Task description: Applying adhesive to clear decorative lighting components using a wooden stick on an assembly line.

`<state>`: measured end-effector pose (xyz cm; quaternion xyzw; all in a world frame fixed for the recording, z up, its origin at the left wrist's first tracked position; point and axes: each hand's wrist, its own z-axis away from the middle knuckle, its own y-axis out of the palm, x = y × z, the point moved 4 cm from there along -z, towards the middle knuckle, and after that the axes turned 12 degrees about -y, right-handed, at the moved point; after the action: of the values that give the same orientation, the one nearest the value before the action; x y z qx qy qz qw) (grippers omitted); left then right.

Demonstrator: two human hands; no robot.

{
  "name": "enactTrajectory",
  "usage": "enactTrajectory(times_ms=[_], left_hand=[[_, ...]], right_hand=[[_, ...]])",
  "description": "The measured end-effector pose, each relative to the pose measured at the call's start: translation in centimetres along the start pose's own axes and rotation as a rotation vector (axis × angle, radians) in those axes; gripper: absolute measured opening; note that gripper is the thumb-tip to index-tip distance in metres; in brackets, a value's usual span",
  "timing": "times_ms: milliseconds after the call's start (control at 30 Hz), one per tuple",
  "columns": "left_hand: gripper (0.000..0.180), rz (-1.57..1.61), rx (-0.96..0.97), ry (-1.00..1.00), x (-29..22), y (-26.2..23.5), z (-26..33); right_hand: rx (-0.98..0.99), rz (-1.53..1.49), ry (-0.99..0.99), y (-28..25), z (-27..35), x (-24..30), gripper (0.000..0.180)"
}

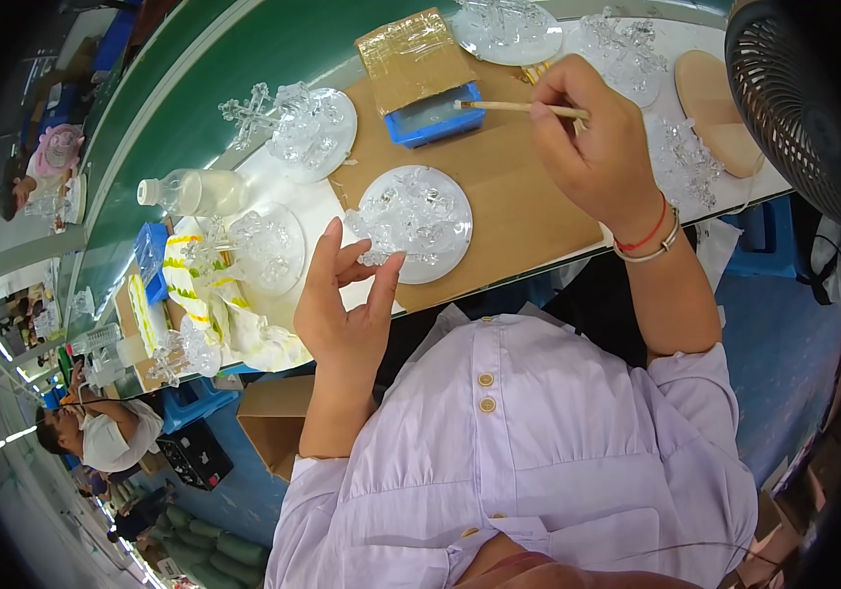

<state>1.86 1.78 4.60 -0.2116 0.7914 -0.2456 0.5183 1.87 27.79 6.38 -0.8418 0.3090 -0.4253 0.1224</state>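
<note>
Brown cardboard box [273, 417] below table edge; white-capped bottle [195, 191] lying on table.

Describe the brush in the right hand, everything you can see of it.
The brush is a thin stick with a pale, wood-like handle and a small dark tip. The right hand pinches it near its back end between thumb and fingers. It lies almost level, tip pointing to the person's left, over the blue tray beside a piece of cardboard. Whether the tip touches the tray cannot be told. The rear part of the handle is hidden behind the fingers.

long green conveyor [244, 59] beside workbench [528, 211] — blue floor [784, 334], black fan [803, 98] at right
</note>
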Motion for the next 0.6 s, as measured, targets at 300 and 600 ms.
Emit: enactTrajectory(times_ms=[300, 600], left_hand=[[0.066, -0.004, 0.016, -0.029, 0.0, -0.1, 0.1], [0.067, -0.015, 0.020, -0.008, -0.1, 0.0, 0.1]], right_hand=[[0.047, -0.199, 0.000, -0.9, 7.0, 2.3, 0.003], [0.084, -0.250, -0.048, 1.6, 8.2, 1.7, 0.009]])
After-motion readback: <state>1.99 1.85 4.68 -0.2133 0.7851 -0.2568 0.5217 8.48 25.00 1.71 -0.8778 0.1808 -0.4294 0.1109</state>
